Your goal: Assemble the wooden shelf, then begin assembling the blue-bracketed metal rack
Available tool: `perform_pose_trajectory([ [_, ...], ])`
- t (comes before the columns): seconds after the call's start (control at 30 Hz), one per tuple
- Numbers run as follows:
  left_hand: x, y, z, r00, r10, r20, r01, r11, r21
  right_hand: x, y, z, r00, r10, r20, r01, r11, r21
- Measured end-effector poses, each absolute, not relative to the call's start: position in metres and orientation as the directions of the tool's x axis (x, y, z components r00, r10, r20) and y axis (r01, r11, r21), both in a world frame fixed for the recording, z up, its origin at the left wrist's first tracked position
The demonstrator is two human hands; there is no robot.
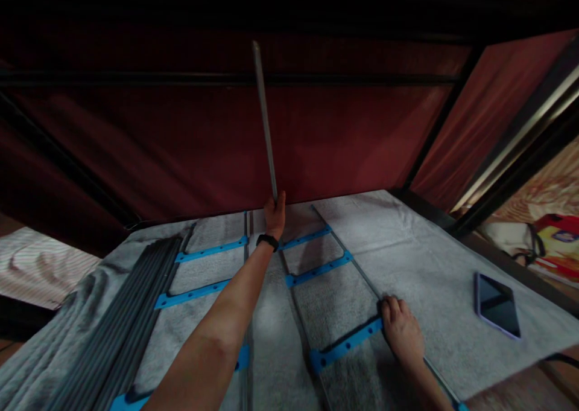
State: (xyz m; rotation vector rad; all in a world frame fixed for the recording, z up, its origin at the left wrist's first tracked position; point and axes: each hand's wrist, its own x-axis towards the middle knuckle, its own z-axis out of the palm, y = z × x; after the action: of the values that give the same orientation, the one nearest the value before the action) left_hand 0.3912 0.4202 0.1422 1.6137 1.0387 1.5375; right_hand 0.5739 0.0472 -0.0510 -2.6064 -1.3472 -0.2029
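My left hand [274, 215] is closed around the lower end of a long grey rod [263, 109], which points up and away. A black band [268, 241] circles that wrist. My right hand [402, 331] grips a ladder-like frame where its outer grey rod [364, 275] meets a blue crossbar [348, 343]; the fingers cover the joint. More blue crossbars [319, 268] link that frame's two rods. A second such frame, with blue crossbars [212, 250], lies at left, partly hidden by my left forearm.
Several grey rods [131, 314] lie bundled on the left of the grey blanket [429, 278]. A phone [497, 305] rests at right. Beyond the blanket stands a red fabric panel [181, 145] with black bars. A red and yellow package [558, 245] is at far right.
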Motion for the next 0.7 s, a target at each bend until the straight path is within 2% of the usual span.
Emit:
perform_pose_trajectory([
  [0.17, 0.384, 0.415, 0.153, 0.072, 0.896, 0.439, 0.079, -0.444, 0.893, 0.569, 0.05, -0.043, 0.553, 0.809, 0.201, 0.828, -0.56, -0.027],
  [0.3, 0.373, 0.411, 0.162, 0.17, 0.874, 0.454, 0.082, -0.472, 0.878, 0.568, 0.05, -0.04, 0.57, 0.795, 0.207, 0.818, -0.574, -0.046],
  [0.4, 0.358, 0.406, 0.163, 0.156, 0.875, 0.458, 0.042, -0.469, 0.882, 0.571, 0.049, -0.041, 0.532, 0.82, 0.211, 0.845, -0.531, -0.062],
  [0.53, 0.321, 0.388, 0.14, 0.113, 0.903, 0.415, 0.024, -0.42, 0.907, 0.577, 0.05, -0.042, 0.532, 0.821, 0.21, 0.847, -0.51, -0.152],
  [0.7, 0.241, 0.335, 0.072, 0.159, 0.957, 0.241, 0.228, -0.273, 0.935, 0.583, 0.051, -0.04, 0.603, 0.782, 0.157, 0.777, -0.531, -0.338],
])
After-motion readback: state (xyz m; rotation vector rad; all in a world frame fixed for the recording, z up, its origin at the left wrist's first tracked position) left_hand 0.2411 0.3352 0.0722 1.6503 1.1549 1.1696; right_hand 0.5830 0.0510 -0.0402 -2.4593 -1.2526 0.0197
